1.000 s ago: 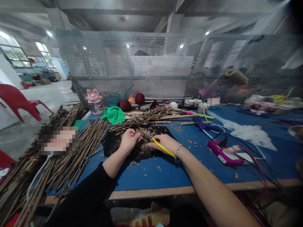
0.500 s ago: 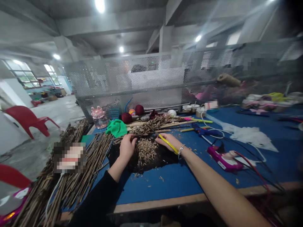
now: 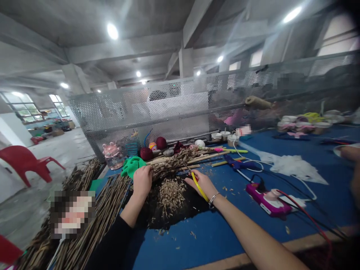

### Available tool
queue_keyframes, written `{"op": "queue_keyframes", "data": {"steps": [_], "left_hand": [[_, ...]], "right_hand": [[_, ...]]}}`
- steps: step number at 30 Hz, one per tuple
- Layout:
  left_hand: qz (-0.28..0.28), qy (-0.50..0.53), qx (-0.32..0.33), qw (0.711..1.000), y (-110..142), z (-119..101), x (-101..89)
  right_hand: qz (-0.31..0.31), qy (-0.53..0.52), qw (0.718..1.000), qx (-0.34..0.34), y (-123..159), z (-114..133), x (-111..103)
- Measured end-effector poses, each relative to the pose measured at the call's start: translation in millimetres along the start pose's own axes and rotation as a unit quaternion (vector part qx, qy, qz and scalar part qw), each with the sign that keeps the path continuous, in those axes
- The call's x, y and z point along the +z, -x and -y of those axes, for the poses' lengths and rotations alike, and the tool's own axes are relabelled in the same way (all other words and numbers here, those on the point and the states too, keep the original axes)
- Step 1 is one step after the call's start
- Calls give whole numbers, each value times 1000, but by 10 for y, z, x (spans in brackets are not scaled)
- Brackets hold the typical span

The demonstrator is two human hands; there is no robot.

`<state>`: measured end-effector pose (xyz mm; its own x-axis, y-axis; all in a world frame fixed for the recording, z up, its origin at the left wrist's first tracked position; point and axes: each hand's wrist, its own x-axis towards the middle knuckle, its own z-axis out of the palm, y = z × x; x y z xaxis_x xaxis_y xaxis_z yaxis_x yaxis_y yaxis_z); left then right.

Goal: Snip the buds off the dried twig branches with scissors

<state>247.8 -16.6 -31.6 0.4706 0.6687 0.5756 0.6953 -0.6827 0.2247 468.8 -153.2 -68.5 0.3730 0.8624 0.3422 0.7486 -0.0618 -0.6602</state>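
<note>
My left hand [image 3: 142,182] is closed, its fingertips at the near left end of a bundle of dried, crinkled stems [image 3: 168,163]. Whatever those fingers pinch is hidden. In my right hand [image 3: 203,184] lies a yellow-handled tool [image 3: 197,184] with a thin metal end pointing toward the stems; its exact kind is unclear. Between the hands, a heap of short pale-brown cut pieces [image 3: 171,195] rests on a black cloth [image 3: 157,217].
Long brown sticks [image 3: 104,210] lie at the left beside a green cloth [image 3: 132,167]. Yarn balls [image 3: 161,143] stand behind the stems. To the right are a blue glue gun [image 3: 234,162], a purple power strip [image 3: 267,200] with cables, and white plastic [image 3: 295,168]. A perforated metal screen [image 3: 118,112] backs the table.
My left hand has moved left, away from the heap, toward the end of the stems. My right hand still holds the yellow-handled tool. The view has tilted up and shifted slightly right.
</note>
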Motion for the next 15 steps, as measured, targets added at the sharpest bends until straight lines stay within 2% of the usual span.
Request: {"op": "queue_keyframes", "data": {"steps": [5, 7, 11, 15], "left_hand": [[-20, -2, 12, 1000, -109, -31, -213], [5, -25, -8, 1000, -146, 3, -252], [83, -83, -71, 991, -166, 98, -242], [116, -96, -89, 985, -104, 79, -200]], "right_hand": [[28, 18, 999, 0, 36, 117, 2], [43, 39, 998, 2, 53, 125, 10], [78, 131, 987, 49, 41, 107, 2], [59, 166, 984, 36, -96, 169, 16]]}}
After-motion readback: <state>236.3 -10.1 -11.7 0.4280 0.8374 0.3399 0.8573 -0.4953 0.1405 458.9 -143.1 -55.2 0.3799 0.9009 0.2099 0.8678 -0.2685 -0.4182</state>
